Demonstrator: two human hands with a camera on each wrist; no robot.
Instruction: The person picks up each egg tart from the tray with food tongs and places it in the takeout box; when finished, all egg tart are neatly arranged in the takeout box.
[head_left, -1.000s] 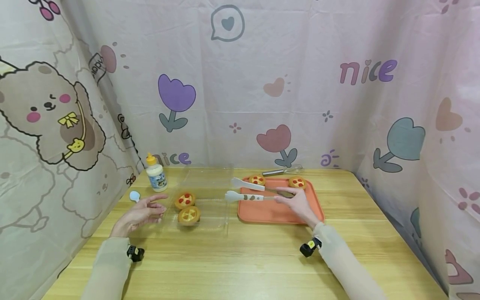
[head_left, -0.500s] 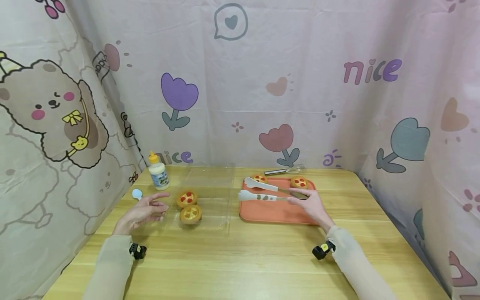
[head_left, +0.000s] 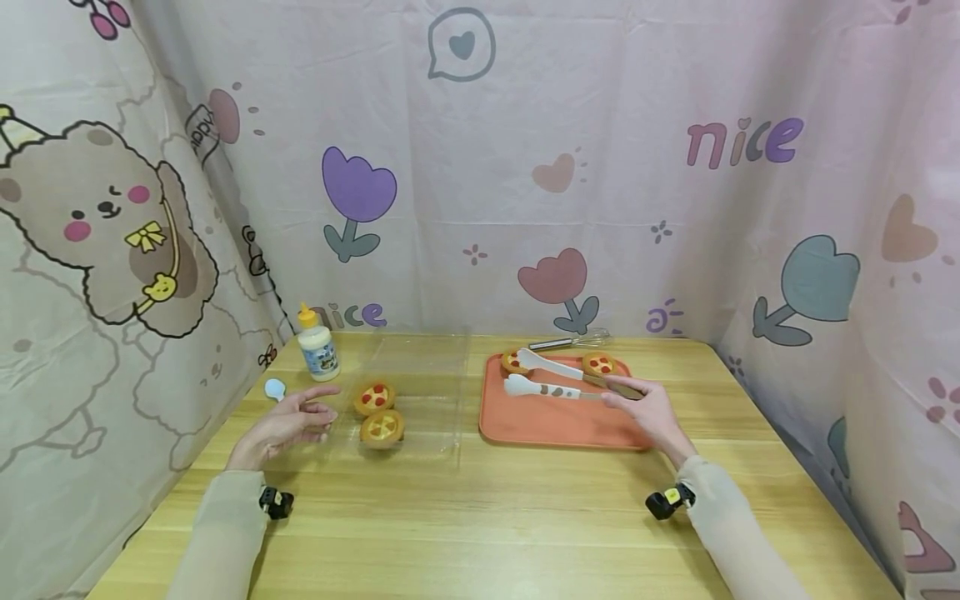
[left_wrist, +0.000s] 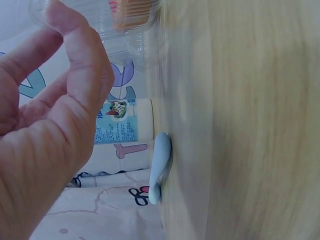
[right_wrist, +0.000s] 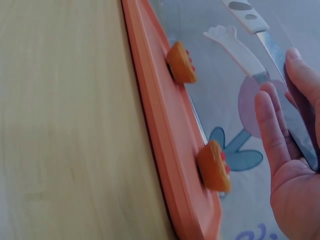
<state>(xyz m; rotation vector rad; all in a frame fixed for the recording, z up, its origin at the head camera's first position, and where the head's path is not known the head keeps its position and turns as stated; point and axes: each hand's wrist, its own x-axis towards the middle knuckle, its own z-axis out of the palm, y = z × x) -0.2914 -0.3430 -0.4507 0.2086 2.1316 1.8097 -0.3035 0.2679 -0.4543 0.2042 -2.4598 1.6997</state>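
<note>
My right hand (head_left: pixel 636 395) holds a pair of white-tipped tongs (head_left: pixel 551 377) by the metal handles, above the orange tray (head_left: pixel 555 427). The tongs stand apart, their tips close to the left tart (head_left: pixel 512 362) on the tray. A second tart (head_left: pixel 600 364) lies at the tray's back right. In the right wrist view the fingers (right_wrist: pixel 272 130) lie along the tongs (right_wrist: pixel 245 52), with both tarts (right_wrist: pixel 181 62) (right_wrist: pixel 215 167) on the tray (right_wrist: pixel 160 115). My left hand (head_left: pixel 296 415) rests relaxed beside a clear plastic box (head_left: pixel 420 417) holding two tarts (head_left: pixel 372 398) (head_left: pixel 382 428).
A small white bottle with a yellow cap (head_left: pixel 317 346) and a pale blue spoon (head_left: pixel 274 388) lie at the back left of the wooden table (head_left: pixel 480 517). A metal whisk (head_left: pixel 570 342) lies behind the tray. Printed curtains close in three sides.
My right hand has carried the tongs to the right, from over the box's edge to over the tray. The left hand has stayed by the box.
</note>
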